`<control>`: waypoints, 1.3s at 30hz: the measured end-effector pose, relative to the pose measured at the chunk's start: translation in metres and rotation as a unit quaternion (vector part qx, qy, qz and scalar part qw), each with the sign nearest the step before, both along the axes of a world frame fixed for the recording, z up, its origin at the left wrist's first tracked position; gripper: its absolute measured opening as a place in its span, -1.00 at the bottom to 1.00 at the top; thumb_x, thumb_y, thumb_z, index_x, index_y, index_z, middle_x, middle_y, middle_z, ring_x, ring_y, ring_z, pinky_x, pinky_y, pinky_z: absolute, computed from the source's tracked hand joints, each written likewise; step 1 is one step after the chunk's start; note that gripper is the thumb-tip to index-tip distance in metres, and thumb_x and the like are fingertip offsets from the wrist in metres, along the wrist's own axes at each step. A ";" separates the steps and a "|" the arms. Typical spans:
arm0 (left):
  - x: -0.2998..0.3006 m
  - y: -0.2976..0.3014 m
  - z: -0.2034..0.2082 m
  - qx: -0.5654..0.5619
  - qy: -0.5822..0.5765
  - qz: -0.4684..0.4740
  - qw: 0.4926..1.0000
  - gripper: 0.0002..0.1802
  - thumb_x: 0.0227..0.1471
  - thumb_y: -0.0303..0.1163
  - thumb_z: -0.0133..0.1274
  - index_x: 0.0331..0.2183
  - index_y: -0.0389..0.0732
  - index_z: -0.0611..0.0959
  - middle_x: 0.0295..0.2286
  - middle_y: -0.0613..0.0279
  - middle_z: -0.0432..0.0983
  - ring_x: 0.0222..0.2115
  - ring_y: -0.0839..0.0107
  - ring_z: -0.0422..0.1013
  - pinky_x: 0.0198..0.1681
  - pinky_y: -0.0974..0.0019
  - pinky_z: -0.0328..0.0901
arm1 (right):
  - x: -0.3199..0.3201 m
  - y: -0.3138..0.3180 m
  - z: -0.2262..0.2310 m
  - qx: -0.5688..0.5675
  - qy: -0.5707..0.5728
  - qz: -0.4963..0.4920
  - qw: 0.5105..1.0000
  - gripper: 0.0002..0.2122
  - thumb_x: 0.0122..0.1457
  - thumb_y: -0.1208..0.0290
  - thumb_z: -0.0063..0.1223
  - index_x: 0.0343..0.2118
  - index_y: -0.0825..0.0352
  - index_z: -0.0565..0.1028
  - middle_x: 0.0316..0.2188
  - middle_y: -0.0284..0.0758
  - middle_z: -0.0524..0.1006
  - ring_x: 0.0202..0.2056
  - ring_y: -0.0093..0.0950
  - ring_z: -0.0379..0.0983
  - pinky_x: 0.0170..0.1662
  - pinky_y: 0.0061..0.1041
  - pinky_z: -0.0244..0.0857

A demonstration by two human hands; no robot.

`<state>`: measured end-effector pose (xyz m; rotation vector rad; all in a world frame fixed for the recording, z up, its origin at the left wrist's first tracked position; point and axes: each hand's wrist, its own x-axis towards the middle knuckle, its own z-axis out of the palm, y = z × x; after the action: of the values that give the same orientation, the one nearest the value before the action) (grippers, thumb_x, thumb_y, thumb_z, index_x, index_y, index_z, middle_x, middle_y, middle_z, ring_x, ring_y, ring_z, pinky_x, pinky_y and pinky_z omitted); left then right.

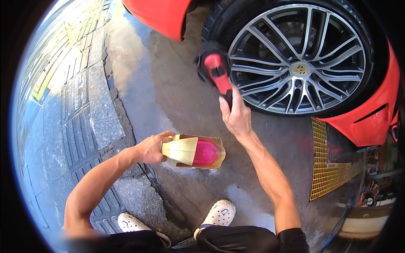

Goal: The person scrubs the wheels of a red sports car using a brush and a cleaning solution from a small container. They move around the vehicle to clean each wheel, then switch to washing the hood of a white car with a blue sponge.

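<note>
A red-and-black brush, its dark head blurred, juts ahead of the right hand, whose fingers close around the handle at the edge of a black tyre; whether the bristles touch it is unclear. Left of and nearer than that grip, the left hand clasps the narrow end of a pale-yellow container, bright pink inside, above a stained gray concrete floor. Broken stone paving with slotted drain covers spreads left of the left hand. Right of the right hand's grip, yellow grating lies below a red car, with cluttered shelving beyond, too small to make out.
</note>
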<state>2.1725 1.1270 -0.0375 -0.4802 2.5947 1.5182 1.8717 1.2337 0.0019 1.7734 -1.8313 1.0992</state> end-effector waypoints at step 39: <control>0.001 0.003 0.014 0.007 -0.018 -0.014 1.000 -0.23 -0.20 -0.44 0.29 0.14 -0.22 0.51 0.18 -0.01 0.38 0.24 0.10 0.28 0.33 0.17 0.19 | -0.105 0.251 0.118 0.263 -0.141 -0.258 0.919 -0.54 0.35 0.12 0.05 0.22 0.23 0.37 -0.48 -0.11 0.56 -0.44 -0.27 0.58 -0.36 -0.27 0.42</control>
<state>2.1731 1.1300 -0.0234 -0.4620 2.5522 1.5033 1.7669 1.4851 0.1201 1.2567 -2.7644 0.7157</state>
